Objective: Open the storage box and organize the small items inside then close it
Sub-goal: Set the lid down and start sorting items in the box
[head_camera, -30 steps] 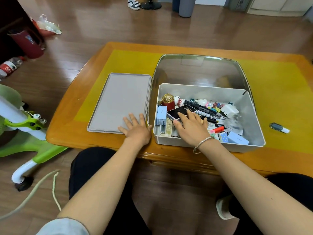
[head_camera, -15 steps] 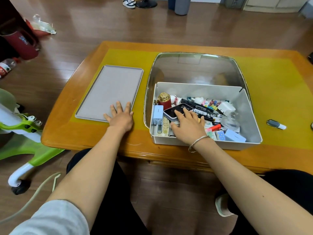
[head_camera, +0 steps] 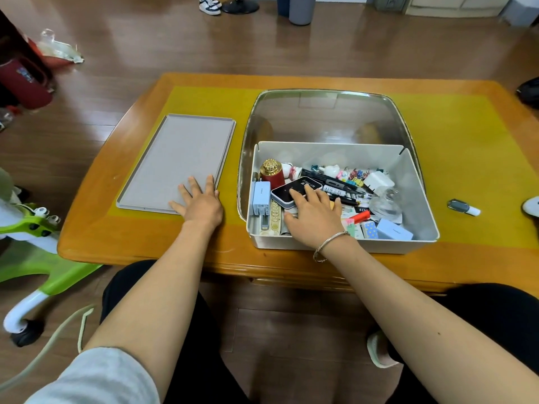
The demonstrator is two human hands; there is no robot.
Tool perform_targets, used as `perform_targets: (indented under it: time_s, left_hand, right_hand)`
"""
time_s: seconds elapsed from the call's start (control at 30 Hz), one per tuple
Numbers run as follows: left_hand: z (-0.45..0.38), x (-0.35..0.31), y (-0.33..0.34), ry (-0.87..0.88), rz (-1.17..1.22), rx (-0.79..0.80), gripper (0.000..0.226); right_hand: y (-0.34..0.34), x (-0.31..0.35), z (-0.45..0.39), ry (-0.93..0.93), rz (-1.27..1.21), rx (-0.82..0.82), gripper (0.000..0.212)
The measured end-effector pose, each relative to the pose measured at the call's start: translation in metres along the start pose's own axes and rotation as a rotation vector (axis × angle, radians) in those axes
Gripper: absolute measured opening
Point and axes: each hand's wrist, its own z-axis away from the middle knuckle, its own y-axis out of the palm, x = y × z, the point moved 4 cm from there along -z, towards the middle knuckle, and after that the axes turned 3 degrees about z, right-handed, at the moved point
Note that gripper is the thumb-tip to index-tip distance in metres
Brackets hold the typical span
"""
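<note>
I watch the left hand, fingers flat, slide the flat grey rectangular lid leftward across the yellow mat (a clear gap now separates it from the white storage box).

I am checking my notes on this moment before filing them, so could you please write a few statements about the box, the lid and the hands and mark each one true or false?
1. The grey lid lies flat on the table, to the left of the storage box. True.
2. The left hand grips a pen. False: it rests flat on the lid's near corner, fingers spread.
3. The right hand is inside the box, fingers on a black device. True.
4. The box is empty. False: it holds many small items, such as a red jar with a gold top.
5. A small grey and white item lies on the table to the right of the box. True.
</note>
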Motion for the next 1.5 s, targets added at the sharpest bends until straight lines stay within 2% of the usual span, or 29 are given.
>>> perform_targets:
  time_s: [0.37,0.53,0.67,0.8,0.93,1.0,1.1,1.23,1.5]
  left_hand:
    - [0.012,-0.007,0.006,-0.003,0.008,-0.004,0.051]
    - [0.016,-0.010,-0.002,0.022,-0.005,0.021,0.051]
    - [0.029,-0.028,-0.022,0.176,0.059,-0.108,0.048]
    - [0.048,-0.068,-0.043,0.329,0.291,-0.108,0.048]
    - [0.061,-0.091,-0.039,0.335,0.234,-0.047,0.034]
    - [0.065,-0.093,-0.033,0.295,0.179,-0.037,0.038]
    - [0.068,-0.093,-0.029,0.272,0.143,-0.088,0.044]
    - [0.070,-0.089,-0.030,0.270,0.133,-0.161,0.037]
    - [0.075,-0.059,-0.041,0.178,0.060,-0.220,0.033]
  right_hand:
    - [-0.001,0.000,0.004,0.000,-0.045,-0.044,0.058]
    - [-0.018,-0.007,0.012,-0.080,-0.084,-0.228,0.049]
    - [-0.034,-0.035,0.022,-0.089,-0.035,-0.337,0.040]
    - [-0.054,-0.079,0.028,0.010,0.013,-0.386,0.042]
    - [-0.068,-0.134,0.033,0.270,0.103,-0.337,0.067]
    - [-0.067,-0.156,0.036,0.388,0.014,-0.256,0.072]
    - [-0.061,-0.171,0.041,0.436,-0.091,-0.200,0.054]
    - [-0.056,-0.174,0.045,0.394,-0.071,-0.272,0.027]
    - [-0.036,-0.152,0.061,0.253,-0.081,-0.382,0.032]
